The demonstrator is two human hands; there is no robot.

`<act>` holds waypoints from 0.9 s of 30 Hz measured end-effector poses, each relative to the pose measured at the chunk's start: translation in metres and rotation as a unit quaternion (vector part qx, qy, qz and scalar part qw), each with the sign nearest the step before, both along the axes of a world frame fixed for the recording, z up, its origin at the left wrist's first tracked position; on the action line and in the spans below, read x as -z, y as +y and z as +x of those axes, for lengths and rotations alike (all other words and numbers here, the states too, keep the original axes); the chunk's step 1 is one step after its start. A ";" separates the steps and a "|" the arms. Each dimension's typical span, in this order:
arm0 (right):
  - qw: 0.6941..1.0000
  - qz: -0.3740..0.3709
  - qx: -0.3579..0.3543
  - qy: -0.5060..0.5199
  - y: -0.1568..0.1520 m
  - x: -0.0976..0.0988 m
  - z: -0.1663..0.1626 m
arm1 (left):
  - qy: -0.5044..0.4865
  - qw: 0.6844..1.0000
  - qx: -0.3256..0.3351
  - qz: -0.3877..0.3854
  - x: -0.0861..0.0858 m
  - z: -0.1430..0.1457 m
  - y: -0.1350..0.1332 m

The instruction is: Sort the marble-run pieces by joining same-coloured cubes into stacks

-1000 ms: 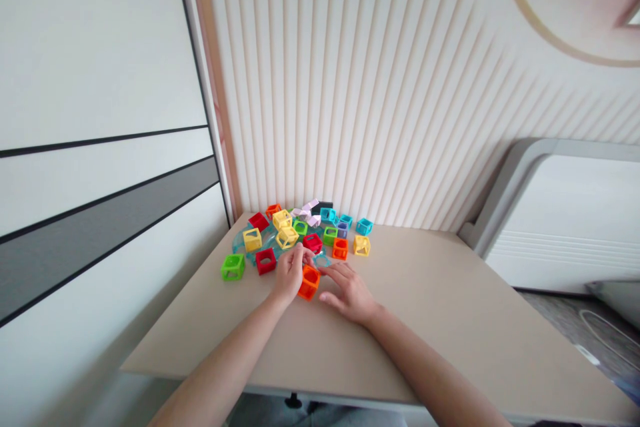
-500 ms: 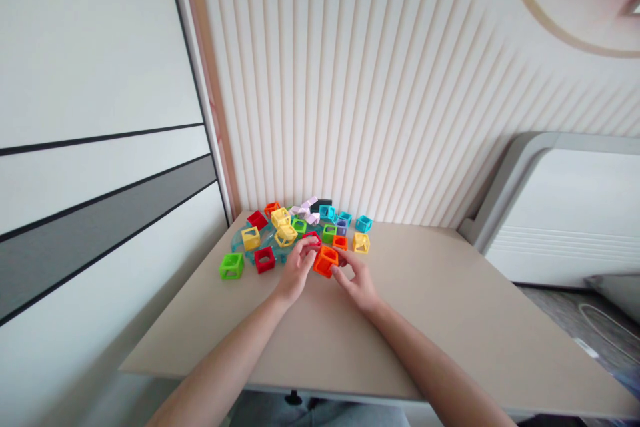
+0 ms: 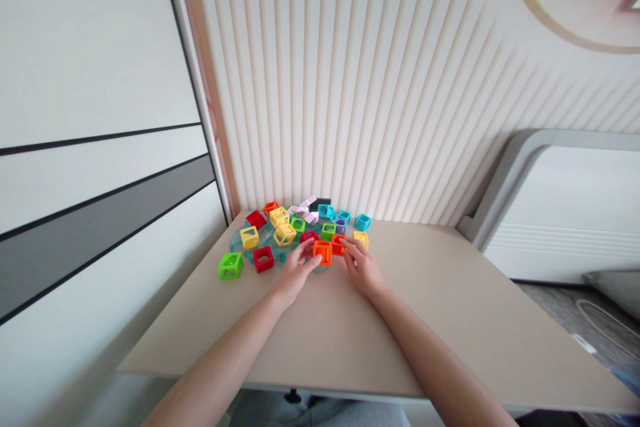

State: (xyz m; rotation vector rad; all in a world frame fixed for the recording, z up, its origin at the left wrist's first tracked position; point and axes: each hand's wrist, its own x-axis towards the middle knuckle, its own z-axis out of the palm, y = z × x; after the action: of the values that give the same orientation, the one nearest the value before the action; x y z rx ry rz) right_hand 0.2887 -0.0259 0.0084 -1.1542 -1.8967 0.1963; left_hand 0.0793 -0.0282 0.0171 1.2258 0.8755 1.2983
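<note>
An orange open-frame cube block (image 3: 323, 253) is between the thumb and fingers of my left hand (image 3: 295, 273), which is closed on it at its left side. Just behind and to the right sits a second orange block (image 3: 338, 245). My right hand (image 3: 365, 271) reaches this one with its fingertips at the right edge; the fingers are stretched out and seem to touch it. A red block (image 3: 309, 236) lies behind my left fingers, partly hidden. A green block (image 3: 329, 232) and a yellow block (image 3: 361, 238) stand close to my right hand.
Several coloured blocks lie left, among them a green block (image 3: 230, 265), a red block (image 3: 263, 258) and a yellow block (image 3: 285, 234), around clear blue-green pieces (image 3: 270, 240). Pale pink pieces (image 3: 311, 216) and a teal block (image 3: 363, 221) are near the ribbed wall (image 3: 350, 80). The beige table (image 3: 450, 320) extends right.
My right hand has let go of the front orange block and moved to the second orange one. My left hand now holds the front block, turned more upright and slightly farther back.
</note>
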 end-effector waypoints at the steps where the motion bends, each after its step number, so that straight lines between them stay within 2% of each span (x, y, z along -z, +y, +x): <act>1: 0.999 0.004 0.013 -0.033 0.002 0.000 0.001 | -0.017 1.000 0.001 -0.015 -0.001 0.000 0.000; 6: 0.989 -0.023 0.046 -0.136 0.005 0.002 0.000 | -0.116 0.991 0.015 -0.064 -0.008 0.002 -0.003; 14: 0.983 -0.028 0.060 -0.172 0.002 0.000 -0.001 | -0.162 0.980 0.095 -0.061 -0.019 -0.001 -0.010; 23: 0.980 -0.038 0.072 -0.179 0.009 0.007 -0.002 | -0.201 0.972 0.089 -0.088 -0.018 0.000 -0.007; 27: 0.978 -0.034 0.091 -0.187 0.012 0.004 -0.005 | -0.219 0.967 0.076 -0.108 -0.019 0.000 -0.008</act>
State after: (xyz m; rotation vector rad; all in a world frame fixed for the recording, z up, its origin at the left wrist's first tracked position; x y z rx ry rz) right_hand 0.2842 -0.0138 0.0043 -1.4846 -2.1037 -0.0622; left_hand 0.0794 -0.0364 0.0358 0.7762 0.5720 1.2483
